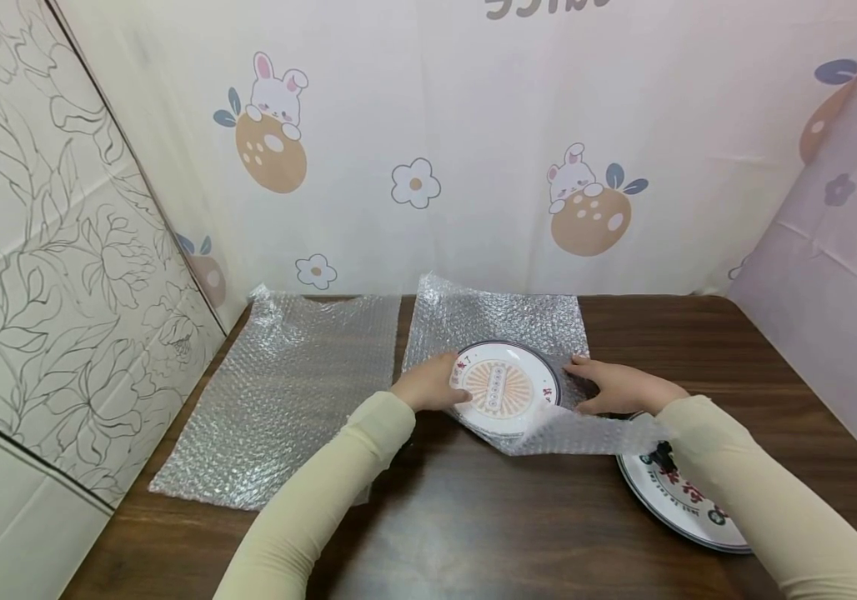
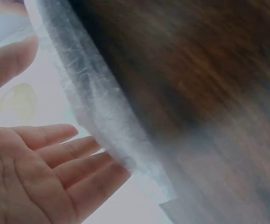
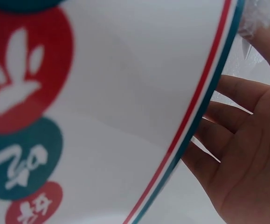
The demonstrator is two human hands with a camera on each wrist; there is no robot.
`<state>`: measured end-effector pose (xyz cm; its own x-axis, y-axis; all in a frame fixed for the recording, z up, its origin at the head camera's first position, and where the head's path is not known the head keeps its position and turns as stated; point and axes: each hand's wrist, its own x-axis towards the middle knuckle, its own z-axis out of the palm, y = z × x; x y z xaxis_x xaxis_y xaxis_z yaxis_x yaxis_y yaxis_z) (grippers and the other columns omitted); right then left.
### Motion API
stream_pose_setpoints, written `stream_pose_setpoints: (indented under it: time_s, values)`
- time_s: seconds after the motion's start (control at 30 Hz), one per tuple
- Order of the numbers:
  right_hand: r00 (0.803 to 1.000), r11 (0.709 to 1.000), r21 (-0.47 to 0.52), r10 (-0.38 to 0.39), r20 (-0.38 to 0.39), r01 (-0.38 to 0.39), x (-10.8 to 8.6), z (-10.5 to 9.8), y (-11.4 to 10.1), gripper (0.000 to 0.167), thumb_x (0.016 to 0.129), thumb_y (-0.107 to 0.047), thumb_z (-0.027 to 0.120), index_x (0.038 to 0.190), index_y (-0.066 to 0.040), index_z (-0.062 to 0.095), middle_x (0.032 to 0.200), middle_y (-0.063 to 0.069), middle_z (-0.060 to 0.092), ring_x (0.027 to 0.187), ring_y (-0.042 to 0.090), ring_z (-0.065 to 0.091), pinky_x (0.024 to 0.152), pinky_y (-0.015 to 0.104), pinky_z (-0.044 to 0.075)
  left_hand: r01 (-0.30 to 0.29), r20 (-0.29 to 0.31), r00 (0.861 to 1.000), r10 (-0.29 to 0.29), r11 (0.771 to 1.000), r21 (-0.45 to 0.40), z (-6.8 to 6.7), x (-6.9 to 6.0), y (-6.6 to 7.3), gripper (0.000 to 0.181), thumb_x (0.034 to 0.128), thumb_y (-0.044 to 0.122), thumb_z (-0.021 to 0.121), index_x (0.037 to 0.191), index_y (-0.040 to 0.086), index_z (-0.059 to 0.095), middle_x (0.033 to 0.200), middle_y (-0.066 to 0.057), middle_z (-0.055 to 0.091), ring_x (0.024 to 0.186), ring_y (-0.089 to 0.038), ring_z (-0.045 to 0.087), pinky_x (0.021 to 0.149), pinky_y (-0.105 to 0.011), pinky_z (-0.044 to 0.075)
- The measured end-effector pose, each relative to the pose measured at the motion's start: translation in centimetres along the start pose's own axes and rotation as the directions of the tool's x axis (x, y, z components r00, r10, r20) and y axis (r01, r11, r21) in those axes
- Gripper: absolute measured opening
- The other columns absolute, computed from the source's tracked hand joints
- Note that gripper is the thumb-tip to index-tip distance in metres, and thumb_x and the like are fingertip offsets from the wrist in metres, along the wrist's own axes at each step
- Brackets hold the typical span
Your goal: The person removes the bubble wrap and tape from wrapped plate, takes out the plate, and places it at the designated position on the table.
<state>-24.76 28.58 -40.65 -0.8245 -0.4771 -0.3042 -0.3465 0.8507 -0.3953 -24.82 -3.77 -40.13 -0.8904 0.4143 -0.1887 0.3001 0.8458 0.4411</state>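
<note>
A round white plate (image 1: 502, 377) with an orange sunburst centre lies on a sheet of bubble wrap (image 1: 503, 310). My left hand (image 1: 432, 383) is at the plate's left edge, thumb over its rim. In the left wrist view, that hand's fingers are extended and their tips touch a strip of bubble wrap (image 2: 95, 93). Right of the plate, my right hand (image 1: 619, 387) touches the wrap with spread fingers, above a folded-over flap (image 1: 593, 432). In the right wrist view its fingers look fairly straight, partly hidden behind a plate rim (image 3: 190, 116).
A second bubble wrap sheet (image 1: 301, 392) lies flat on the left of the brown wooden table (image 1: 518, 533). Several stacked plates (image 1: 687, 508) with red lettering sit at the right, partly under my right forearm. A printed curtain (image 1: 473, 225) hangs behind the table.
</note>
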Motion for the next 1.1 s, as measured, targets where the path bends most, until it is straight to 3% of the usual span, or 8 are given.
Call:
stream_pose_setpoints:
  time_s: [0.13,0.27,0.37,0.47,0.63,0.73,0.83,1.1]
  values:
    - [1.0,1.0,-0.009,-0.003,-0.005,0.003,-0.1,-0.1,-0.2,0.079,0.087,-0.03,0.073,0.149,0.002,0.036,0.156,0.033,0.021,0.139,0.054,0.028,0.105,0.063,0.038,-0.015,-0.026,1.0,0.014,1.0,-0.02,-0.4,-0.2,0.2,0.076,0.0907,0.035,0.068,0.15,0.001,0.035,0.15,-0.014,0.046,0.138,-0.03,0.046,0.116,-0.042,0.036]
    - [1.0,1.0,-0.024,-0.013,-0.011,0.013,-0.1,-0.1,-0.3,0.078,0.087,-0.029,0.074,0.148,0.004,0.037,0.155,0.034,0.022,0.138,0.055,0.029,0.106,0.063,0.037,-0.041,-0.063,0.997,0.039,0.998,-0.042,-0.5,-0.3,0.2,0.064,0.0907,0.03,0.069,0.143,0.002,0.046,0.126,-0.011,0.064,0.116,-0.026,0.06,0.104,-0.041,0.046]
    - [1.0,1.0,-0.024,-0.009,-0.009,0.009,-0.1,-0.1,-0.3,0.078,0.087,-0.029,0.073,0.148,0.004,0.037,0.155,0.034,0.022,0.139,0.055,0.028,0.106,0.063,0.037,-0.048,-0.082,0.996,0.044,0.998,-0.045,-0.6,-0.3,0.1,0.054,0.0907,0.028,0.069,0.136,0.003,0.054,0.112,-0.008,0.067,0.106,-0.024,0.063,0.098,-0.04,0.049]
    - [1.0,1.0,-0.019,-0.005,-0.005,0.005,-0.1,-0.1,-0.3,0.078,0.088,-0.029,0.073,0.149,0.003,0.036,0.156,0.034,0.021,0.139,0.054,0.028,0.106,0.063,0.037,-0.051,-0.096,0.994,0.048,0.998,-0.034,-0.7,-0.3,0.0,0.05,0.0913,0.028,0.068,0.133,0.003,0.057,0.114,-0.01,0.068,0.11,-0.025,0.062,0.099,-0.041,0.049]
    - [1.0,1.0,0.006,-0.006,0.003,0.006,-0.1,-0.1,-0.2,0.085,0.086,-0.034,0.075,0.15,0.004,0.034,0.156,0.035,0.018,0.139,0.056,0.026,0.106,0.064,0.035,-0.032,-0.095,0.995,0.03,0.999,-0.026,-1.1,-0.6,-0.1,0.055,0.0934,0.029,0.066,0.139,0.001,0.052,0.138,-0.015,0.058,0.13,-0.032,0.054,0.11,-0.044,0.043]
    - [1.0,1.0,0.009,-0.014,0.003,0.014,-0.1,-0.2,-0.2,0.087,0.084,-0.036,0.076,0.15,0.004,0.034,0.156,0.036,0.018,0.139,0.056,0.026,0.106,0.065,0.034,-0.02,-0.098,0.995,0.017,0.999,-0.03,-1.4,-0.8,-0.1,0.056,0.0945,0.03,0.065,0.141,0.002,0.051,0.132,-0.014,0.062,0.123,-0.03,0.059,0.107,-0.043,0.046]
    - [1.0,1.0,0.006,-0.017,0.004,0.017,-0.1,-0.1,-0.1,0.088,0.084,-0.037,0.076,0.149,0.004,0.034,0.155,0.036,0.018,0.139,0.056,0.025,0.106,0.065,0.034,-0.033,-0.112,0.993,0.027,0.998,-0.058,-1.7,-0.9,-0.3,0.051,0.0951,0.028,0.064,0.138,0.003,0.055,0.117,-0.011,0.07,0.106,-0.025,0.066,0.095,-0.041,0.053]
    - [1.0,1.0,0.011,-0.016,0.005,0.016,0.0,-0.1,0.1,0.088,0.084,-0.039,0.075,0.15,0.004,0.034,0.156,0.035,0.018,0.139,0.056,0.025,0.107,0.066,0.033,-0.08,-0.145,0.988,0.059,0.987,-0.139,-3.0,-1.7,-0.4,0.027,0.0989,0.03,0.058,0.112,0.01,0.071,0.101,-0.006,0.07,0.089,-0.019,0.062,0.077,-0.034,0.051]
